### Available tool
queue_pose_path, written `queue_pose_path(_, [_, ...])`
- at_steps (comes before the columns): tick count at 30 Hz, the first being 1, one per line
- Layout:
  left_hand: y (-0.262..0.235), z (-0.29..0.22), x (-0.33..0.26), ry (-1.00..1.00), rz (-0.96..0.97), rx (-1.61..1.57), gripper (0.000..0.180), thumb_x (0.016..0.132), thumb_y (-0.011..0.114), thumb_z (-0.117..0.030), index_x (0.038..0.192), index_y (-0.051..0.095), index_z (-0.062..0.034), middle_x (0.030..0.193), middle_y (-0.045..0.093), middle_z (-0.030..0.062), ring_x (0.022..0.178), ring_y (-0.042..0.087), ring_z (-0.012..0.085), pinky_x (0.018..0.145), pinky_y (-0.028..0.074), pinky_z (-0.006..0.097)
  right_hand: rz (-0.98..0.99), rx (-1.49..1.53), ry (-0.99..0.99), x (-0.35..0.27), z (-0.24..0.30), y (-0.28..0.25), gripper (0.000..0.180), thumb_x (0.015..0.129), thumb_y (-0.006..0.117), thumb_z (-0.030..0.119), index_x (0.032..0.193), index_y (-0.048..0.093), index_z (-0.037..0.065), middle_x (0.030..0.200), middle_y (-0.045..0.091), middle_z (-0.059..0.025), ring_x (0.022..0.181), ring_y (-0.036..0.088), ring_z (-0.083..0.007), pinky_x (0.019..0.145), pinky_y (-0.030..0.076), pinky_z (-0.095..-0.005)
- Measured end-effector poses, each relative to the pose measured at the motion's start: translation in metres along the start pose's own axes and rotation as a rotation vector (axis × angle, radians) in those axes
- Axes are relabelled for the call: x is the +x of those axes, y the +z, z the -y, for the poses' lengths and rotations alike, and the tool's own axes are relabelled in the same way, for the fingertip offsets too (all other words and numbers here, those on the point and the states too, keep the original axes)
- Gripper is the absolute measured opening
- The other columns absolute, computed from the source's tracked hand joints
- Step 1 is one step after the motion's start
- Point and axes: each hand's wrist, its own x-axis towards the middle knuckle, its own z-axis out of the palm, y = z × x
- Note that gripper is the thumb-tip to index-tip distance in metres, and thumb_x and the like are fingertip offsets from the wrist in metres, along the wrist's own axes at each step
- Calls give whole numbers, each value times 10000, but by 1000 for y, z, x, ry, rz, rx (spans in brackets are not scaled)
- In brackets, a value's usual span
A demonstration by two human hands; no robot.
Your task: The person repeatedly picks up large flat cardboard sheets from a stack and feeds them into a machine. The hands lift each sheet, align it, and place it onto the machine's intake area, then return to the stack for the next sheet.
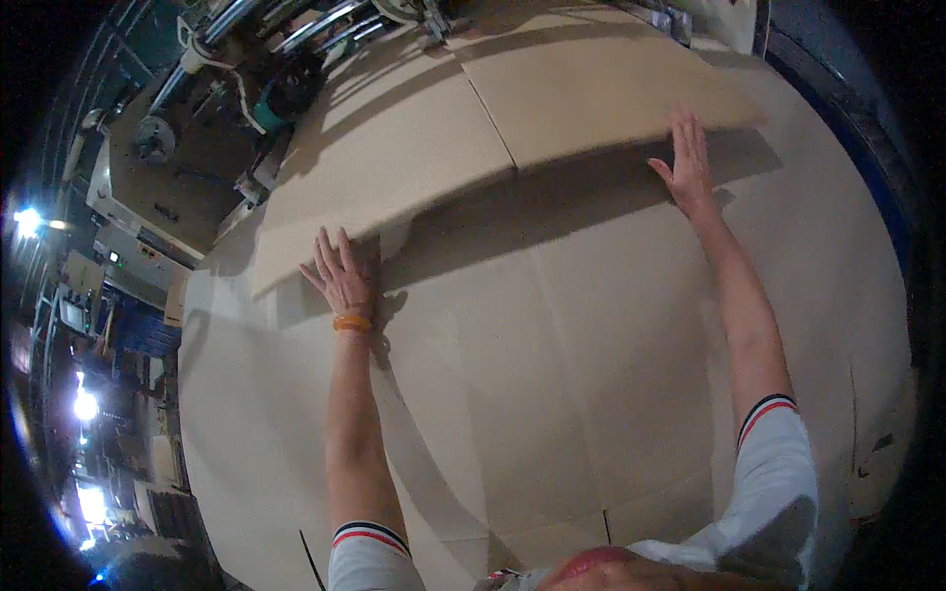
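Note:
A wide brown cardboard sheet (pixel 394 163) with a dark slit running in from its near edge lies ahead of me. Its near edge stands off the larger cardboard (pixel 552 335) underneath and casts a long shadow on it. My left hand (pixel 343 284), with an orange band at the wrist, is open, its spread fingertips on the sheet's near edge toward the left. Farther right, my right hand (pixel 688 169) is also open, fingers stretched out over the same edge and thumb apart. Both arms reach well forward.
Machinery with metal rods and dark wheels (pixel 291 84) stands at the far left, beside the sheet. A beige machine housing (pixel 163 187) is left of the cardboard. A blue beam (pixel 847 128) runs along the right side. Bright lamps (pixel 87 405) shine at the left.

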Motion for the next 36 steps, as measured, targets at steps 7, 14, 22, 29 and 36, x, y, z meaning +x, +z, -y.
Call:
queue_pose_path(7, [-43,-28,-23,-165,378,67,722,901,496,-315,1527,165,-176,1593,54,121,1462,90,303,1143,88,587,432,-87,299,-28,27,-23,824,908,546,449,1507,142,53,1582,91,-139,1444,105,-369,1169,156,-477])
queue_pose_path(14, [-96,-53,-88,-248,579,-211,679,921,477,-332,1509,207,-125,1556,202,150,1440,174,314,1138,123,578,460,12,300,-93,63,-87,774,907,563,391,1482,196,25,1537,215,-196,1414,209,-376,1149,216,-463])
queue_pose_path(22, [-270,-83,-256,-208,562,-788,660,874,618,-208,1436,324,-27,1427,407,201,1358,336,352,1135,189,538,533,320,484,-185,146,-265,637,905,601,270,1434,331,40,1507,308,-167,1391,291,-330,1129,273,-438])
queue_pose_path(29, [-383,94,-427,-826,338,-73,724,861,628,-380,1380,387,64,1416,421,234,1295,411,383,1072,330,457,497,-74,737,-336,191,-436,444,894,598,177,1308,490,57,1411,431,-170,1325,365,-355,1083,313,-451])
queue_pose_path(36, [-442,220,-473,-1454,754,197,862,902,306,-622,1421,327,66,1481,314,239,1396,234,380,1151,112,481,328,-603,1064,-416,120,-467,537,882,621,314,1313,465,34,1373,429,-258,1298,352,-413,1049,298,-552])
